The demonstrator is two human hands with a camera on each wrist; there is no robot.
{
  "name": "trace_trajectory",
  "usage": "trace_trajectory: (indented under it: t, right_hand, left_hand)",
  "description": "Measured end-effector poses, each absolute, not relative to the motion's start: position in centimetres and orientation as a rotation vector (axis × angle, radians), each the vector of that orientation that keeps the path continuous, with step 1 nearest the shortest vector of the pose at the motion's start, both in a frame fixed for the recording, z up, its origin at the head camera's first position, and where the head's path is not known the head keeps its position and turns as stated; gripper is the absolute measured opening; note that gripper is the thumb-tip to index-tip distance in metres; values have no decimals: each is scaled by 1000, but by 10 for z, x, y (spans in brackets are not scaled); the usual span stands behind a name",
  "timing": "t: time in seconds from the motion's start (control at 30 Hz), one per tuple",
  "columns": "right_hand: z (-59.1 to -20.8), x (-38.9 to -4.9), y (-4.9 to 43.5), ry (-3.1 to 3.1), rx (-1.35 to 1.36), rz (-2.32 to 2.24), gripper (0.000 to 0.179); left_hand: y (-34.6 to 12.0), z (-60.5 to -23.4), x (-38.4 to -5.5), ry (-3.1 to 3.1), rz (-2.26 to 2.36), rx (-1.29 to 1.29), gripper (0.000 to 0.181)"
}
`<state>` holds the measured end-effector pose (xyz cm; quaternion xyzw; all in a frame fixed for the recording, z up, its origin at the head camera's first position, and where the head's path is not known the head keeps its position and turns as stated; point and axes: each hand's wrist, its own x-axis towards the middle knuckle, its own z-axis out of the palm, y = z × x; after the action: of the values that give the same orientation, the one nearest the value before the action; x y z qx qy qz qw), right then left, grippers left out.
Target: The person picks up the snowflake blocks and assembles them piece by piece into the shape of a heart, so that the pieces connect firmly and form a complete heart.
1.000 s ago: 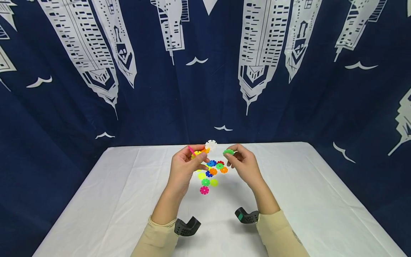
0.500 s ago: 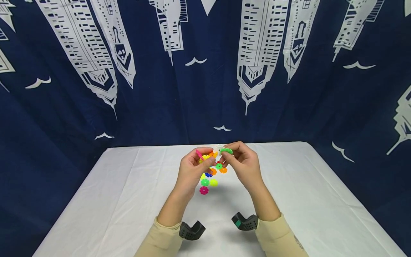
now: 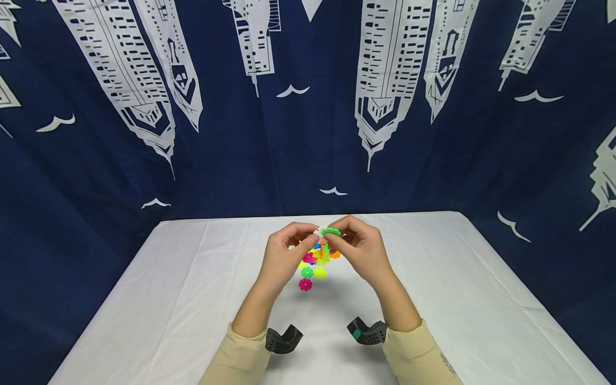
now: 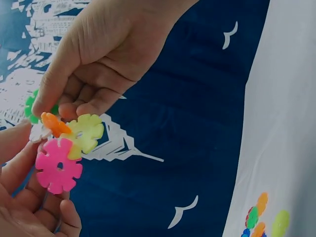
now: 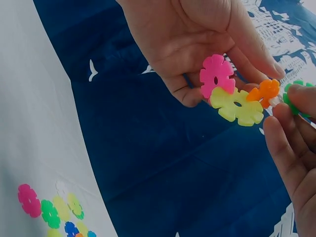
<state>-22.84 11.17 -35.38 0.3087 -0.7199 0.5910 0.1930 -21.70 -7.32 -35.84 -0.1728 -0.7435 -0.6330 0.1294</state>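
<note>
In the head view my left hand and right hand meet above the table. The left pinches a white notched flower disc, partly hidden by fingers. Linked to it are an orange disc, a yellow disc and a pink disc, which hang below the fingers. Between thumb and finger of the right hand is a green flower disc, held right at the white one's edge. In the right wrist view, fingertips cover part of where green and white meet.
Loose flower discs lie on the white-clothed table below the hands, among them a pink one, a yellow one and an orange one. A dark blue printed curtain hangs behind the table.
The hands have come together, the left moving right and the right moving slightly left. Green now meets the white disc, and the linked yellow and pink discs have swung down below the left fingers.
</note>
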Motion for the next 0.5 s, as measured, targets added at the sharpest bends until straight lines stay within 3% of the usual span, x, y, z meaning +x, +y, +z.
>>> trace_trajectory:
  t: [0.23,0.5]
  right_hand:
    - [-355,-227,108,-2001,899,1697,8]
    - [-354,-226,106,-1858,913,1623,10]
  left_hand:
    - [-75,-355,-213,-2249,-1617,-631,5]
    - [-76,-351,-209,-2107,-1863,-700,7]
